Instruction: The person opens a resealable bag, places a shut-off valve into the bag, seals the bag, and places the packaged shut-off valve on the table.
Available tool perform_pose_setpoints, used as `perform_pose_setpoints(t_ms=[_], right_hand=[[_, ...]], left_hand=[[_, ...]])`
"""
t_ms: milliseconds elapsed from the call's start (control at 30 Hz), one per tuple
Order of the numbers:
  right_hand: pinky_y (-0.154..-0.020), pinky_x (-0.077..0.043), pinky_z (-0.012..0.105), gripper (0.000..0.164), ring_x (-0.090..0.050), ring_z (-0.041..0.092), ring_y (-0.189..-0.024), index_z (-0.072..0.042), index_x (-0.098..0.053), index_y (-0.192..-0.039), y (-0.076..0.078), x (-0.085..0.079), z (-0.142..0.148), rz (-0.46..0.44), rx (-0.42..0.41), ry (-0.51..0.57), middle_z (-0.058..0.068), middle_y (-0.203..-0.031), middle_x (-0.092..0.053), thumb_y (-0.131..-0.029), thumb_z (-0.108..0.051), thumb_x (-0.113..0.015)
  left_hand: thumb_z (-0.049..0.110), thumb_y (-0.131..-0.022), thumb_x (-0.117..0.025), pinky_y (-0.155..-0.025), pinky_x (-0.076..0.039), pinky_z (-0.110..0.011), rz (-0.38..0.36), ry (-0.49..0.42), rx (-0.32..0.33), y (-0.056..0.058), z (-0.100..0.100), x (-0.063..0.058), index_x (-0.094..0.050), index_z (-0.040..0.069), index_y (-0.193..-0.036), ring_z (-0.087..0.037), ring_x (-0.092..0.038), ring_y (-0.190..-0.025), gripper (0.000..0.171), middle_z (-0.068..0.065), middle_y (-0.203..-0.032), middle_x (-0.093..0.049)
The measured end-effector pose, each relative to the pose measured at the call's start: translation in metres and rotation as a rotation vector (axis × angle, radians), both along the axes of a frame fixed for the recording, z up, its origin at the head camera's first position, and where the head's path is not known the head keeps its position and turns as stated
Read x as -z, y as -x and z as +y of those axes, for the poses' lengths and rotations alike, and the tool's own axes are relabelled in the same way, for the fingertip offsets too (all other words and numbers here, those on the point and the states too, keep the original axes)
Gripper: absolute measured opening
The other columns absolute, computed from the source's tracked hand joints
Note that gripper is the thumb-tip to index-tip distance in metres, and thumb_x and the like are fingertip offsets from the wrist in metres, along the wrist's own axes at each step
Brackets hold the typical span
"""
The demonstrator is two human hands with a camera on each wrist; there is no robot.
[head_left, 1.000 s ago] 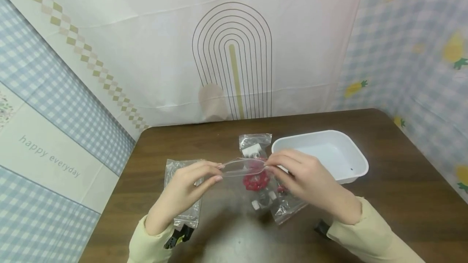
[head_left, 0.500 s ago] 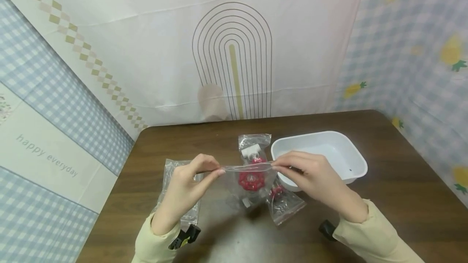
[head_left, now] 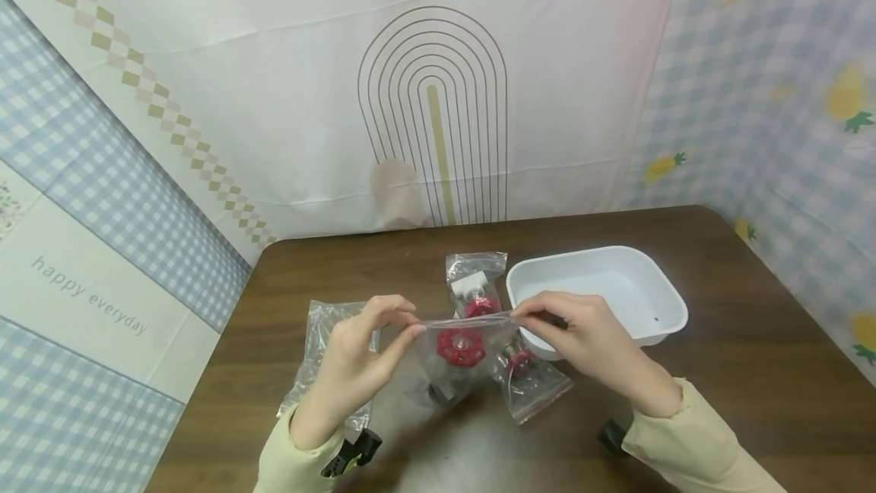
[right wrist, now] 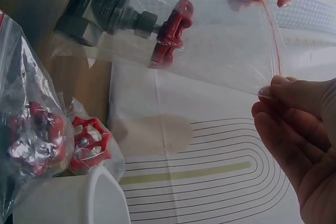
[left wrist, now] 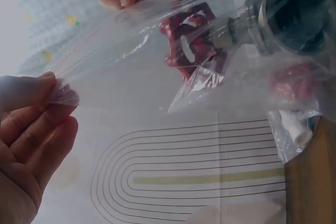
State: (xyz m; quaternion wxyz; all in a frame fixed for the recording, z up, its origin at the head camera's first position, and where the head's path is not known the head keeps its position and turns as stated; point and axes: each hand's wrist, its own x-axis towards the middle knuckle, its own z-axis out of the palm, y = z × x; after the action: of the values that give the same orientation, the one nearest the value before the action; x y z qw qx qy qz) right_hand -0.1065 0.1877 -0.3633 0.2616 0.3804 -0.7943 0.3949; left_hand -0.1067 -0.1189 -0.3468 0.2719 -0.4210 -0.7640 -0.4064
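At left I'm seeing a flat clear bag (head_left: pixel 325 333) lying on the table (head_left: pixel 390 265). The left hand (head_left: pixel 354 356) is pinching one top corner of a zip bag (right wrist: pixel 226 40), fingertips together; a red-wheeled valve (head_left: pixel 461 347) is showing inside, between the hands. Two other bagged valves (head_left: pixel 518 364) are lying nearby. The right hand (head_left: pixel 585 332) is likewise pinching the opposite corner, near a white tub (head_left: pixel 633 291).

Clear zip bag (right wrist: pixel 226 45) was held up by its top corners, mouth (head_left: pixel 471 320) stretched straight, red line (right wrist: pixel 273 38) along it. Handwheel valve (right wrist: pixel 145 24) sat inside: dark body (right wrist: pixel 105 10) at the bottom, red wheel (right wrist: pixel 171 34) up toward the mouth. Tabletop (head_left: pixel 438 455) contact wasn't clear.
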Motion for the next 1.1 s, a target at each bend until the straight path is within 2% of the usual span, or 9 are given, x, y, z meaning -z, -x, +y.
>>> perform_pose_setpoints(t_ms=[67, 200, 300, 467, 633, 733, 867, 1000, 1100], right_hand=[[-0.080, -0.052, 0.014, 0.034, -0.070, 0.008, -0.085, -0.017, -0.074, -0.101, 0.000, 0.001, 0.000, 0.003, 0.003, 0.000, -0.008, -0.094, -0.074, -0.078, 0.008, -0.078], [-0.079, -0.053, 0.017, 0.008, -0.068, 0.008, -0.087, -0.015, -0.074, -0.104, -0.001, 0.003, -0.001, 0.020, 0.007, -0.005, -0.007, -0.097, -0.073, -0.096, -0.015, -0.070], [-0.079, -0.052, 0.018, 0.027, -0.067, 0.009, -0.089, -0.011, -0.072, -0.108, -0.002, 0.003, -0.002, 0.033, 0.012, -0.019, -0.004, -0.101, -0.073, -0.104, -0.033, -0.056], [-0.077, -0.051, 0.018, 0.029, -0.064, 0.009, -0.089, -0.009, -0.068, -0.124, -0.002, 0.004, -0.001, 0.013, -0.011, -0.089, 0.000, -0.110, -0.071, -0.103, -0.028, -0.059], [-0.089, -0.053, 0.033, 0.035, -0.060, 0.013, -0.107, -0.012, -0.063, -0.132, -0.005, -0.001, -0.007, 0.005, -0.038, -0.282, -0.001, -0.122, -0.063, -0.098, -0.021, -0.065], [-0.099, -0.050, 0.043, 0.041, -0.057, 0.018, -0.121, -0.012, -0.061, -0.134, -0.011, -0.011, -0.023, 0.021, -0.049, -0.334, 0.001, -0.133, -0.059, -0.098, -0.029, -0.066], [-0.102, -0.049, 0.043, 0.032, -0.060, 0.018, -0.119, -0.014, -0.068, -0.121, -0.014, -0.019, -0.050, 0.057, -0.066, -0.322, -0.002, -0.123, -0.066, -0.096, -0.035, -0.069], [-0.097, -0.052, 0.037, 0.014, -0.066, 0.015, -0.104, -0.014, -0.072, -0.103, -0.013, -0.021, -0.069, 0.118, -0.069, -0.273, -0.005, -0.103, -0.072, -0.091, -0.022, -0.075], [-0.093, -0.053, 0.034, 0.011, -0.067, 0.012, -0.093, -0.014, -0.072, -0.097, -0.011, -0.023, -0.075, 0.140, -0.065, -0.260, -0.007, -0.094, -0.071, -0.088, -0.016, -0.076]], left_hand=[[0.013, -0.095, -0.071, -0.079, -0.058, -0.025, -0.001, -0.012, 0.010, -0.001, 0.000, -0.001, -0.059, 0.002, -0.108, -0.015, -0.074, -0.079, 0.021, -0.003, -0.086, -0.074], [0.008, -0.090, -0.076, -0.075, -0.059, -0.023, -0.013, -0.040, 0.032, -0.003, -0.001, -0.003, -0.061, 0.001, -0.103, -0.015, -0.074, -0.077, 0.020, -0.003, -0.085, -0.075], [0.006, -0.088, -0.077, -0.074, -0.059, -0.023, -0.011, -0.045, 0.033, -0.004, -0.001, -0.003, -0.062, 0.003, -0.101, -0.014, -0.073, -0.077, 0.020, -0.003, -0.085, -0.074], [0.009, -0.089, -0.077, -0.071, -0.057, -0.020, 0.040, 0.021, 0.008, -0.006, 0.003, -0.005, -0.064, 0.007, -0.097, -0.012, -0.072, -0.075, 0.015, 0.000, -0.086, -0.074], [0.007, -0.086, -0.078, -0.064, -0.054, -0.015, 0.108, 0.158, -0.026, -0.008, 0.009, -0.008, -0.064, 0.010, -0.096, -0.005, -0.067, -0.069, 0.018, 0.005, -0.084, -0.073], [0.003, -0.084, -0.078, -0.064, -0.053, -0.014, 0.112, 0.212, -0.022, -0.009, 0.010, -0.009, -0.064, 0.010, -0.099, -0.004, -0.065, -0.068, 0.022, 0.005, -0.085, -0.072], [0.002, -0.083, -0.079, -0.065, -0.053, -0.014, 0.088, 0.221, -0.009, -0.011, 0.010, -0.009, -0.063, 0.010, -0.101, -0.005, -0.066, -0.070, 0.024, 0.004, -0.087, -0.073], [0.006, -0.087, -0.077, -0.067, -0.054, -0.014, 0.070, 0.214, 0.001, -0.014, 0.008, -0.008, -0.063, 0.009, -0.101, -0.005, -0.068, -0.073, 0.020, 0.004, -0.089, -0.074], [0.009, -0.090, -0.075, -0.066, -0.054, -0.014, 0.071, 0.213, -0.005, -0.015, 0.007, -0.009, -0.062, 0.009, -0.101, -0.006, -0.069, -0.074, 0.017, 0.003, -0.089, -0.074]])
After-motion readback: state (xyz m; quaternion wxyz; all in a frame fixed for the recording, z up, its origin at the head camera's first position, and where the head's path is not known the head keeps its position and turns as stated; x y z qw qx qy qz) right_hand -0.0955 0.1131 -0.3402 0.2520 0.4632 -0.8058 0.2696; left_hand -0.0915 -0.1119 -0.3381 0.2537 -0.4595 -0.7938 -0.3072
